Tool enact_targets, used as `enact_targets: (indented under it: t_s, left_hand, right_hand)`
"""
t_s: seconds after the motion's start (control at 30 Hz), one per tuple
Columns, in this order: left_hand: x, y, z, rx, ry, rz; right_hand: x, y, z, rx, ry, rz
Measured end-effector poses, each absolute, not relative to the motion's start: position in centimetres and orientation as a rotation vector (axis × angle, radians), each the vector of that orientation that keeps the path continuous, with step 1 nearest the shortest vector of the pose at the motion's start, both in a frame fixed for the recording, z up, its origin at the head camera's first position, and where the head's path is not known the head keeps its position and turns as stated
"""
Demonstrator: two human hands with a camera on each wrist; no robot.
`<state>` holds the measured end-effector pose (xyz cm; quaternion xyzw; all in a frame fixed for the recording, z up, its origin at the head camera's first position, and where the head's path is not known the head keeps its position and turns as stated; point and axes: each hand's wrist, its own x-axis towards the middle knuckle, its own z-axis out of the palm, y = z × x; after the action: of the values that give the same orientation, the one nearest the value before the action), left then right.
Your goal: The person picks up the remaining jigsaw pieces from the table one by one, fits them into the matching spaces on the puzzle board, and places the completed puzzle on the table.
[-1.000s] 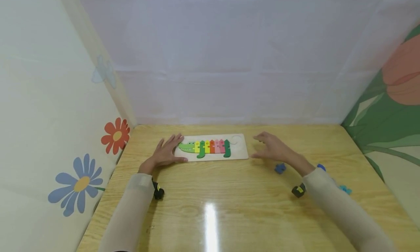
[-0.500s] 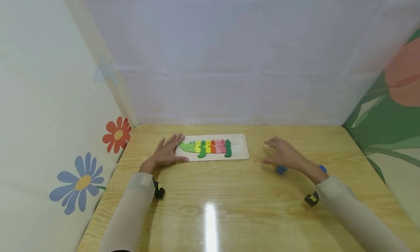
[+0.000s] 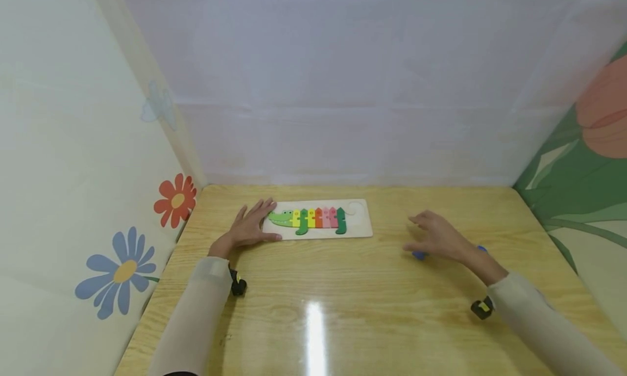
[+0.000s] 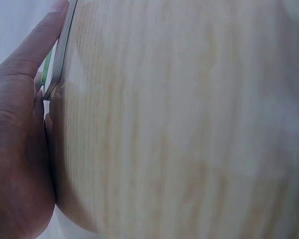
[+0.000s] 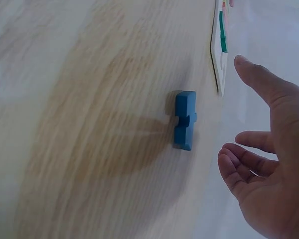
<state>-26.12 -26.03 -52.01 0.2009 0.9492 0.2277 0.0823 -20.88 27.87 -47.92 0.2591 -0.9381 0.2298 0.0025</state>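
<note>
A pale wooden puzzle board (image 3: 361,226) lies on the table, holding a crocodile puzzle (image 3: 318,218) in several colours; a curled tail outline at its right end is bare. My left hand (image 3: 249,226) rests at the board's left end, fingers spread along the top and thumb on the near edge. My right hand (image 3: 436,235) hovers right of the board with thumb and fingers apart, holding nothing. Under it lies a blue puzzle piece (image 5: 185,119), flat on the table in the right wrist view and partly hidden by the hand in the head view.
Another blue piece (image 3: 482,249) shows just behind my right wrist, mostly covered. The wooden table (image 3: 372,300) meets a white cloth backdrop (image 3: 313,93) at the back. Flower-printed panels stand at the left and right sides.
My right hand has moved right and slightly nearer, away from the board to above the blue piece. The turquoise piece is now hidden behind the right sleeve. My left hand keeps its place.
</note>
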Motion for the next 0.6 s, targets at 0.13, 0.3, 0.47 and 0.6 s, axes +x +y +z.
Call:
enact_targets:
  t_s: [0.13, 0.3, 0.47, 0.6]
  left_hand:
    - [-26.1, -25.9, -51.9, 0.592, 2.827, 0.663]
    - [-26.1, -25.9, -51.7, 0.589, 2.827, 0.652]
    - [-26.1, -25.9, -51.8, 0.605, 2.839, 0.682]
    - [-26.2, -26.0, -52.2, 0.603, 2.829, 0.698]
  right_hand:
    - [-20.4, 28.5, -48.3, 0.808, -2.938, 0.661]
    - [-19.7, 29.2, -48.6, 0.775, -2.948, 0.655]
    - [-19.0, 29.8, -48.9, 0.768, -2.949, 0.64]
    - [-18.5, 30.1, -49.1, 0.756, -2.95, 0.638]
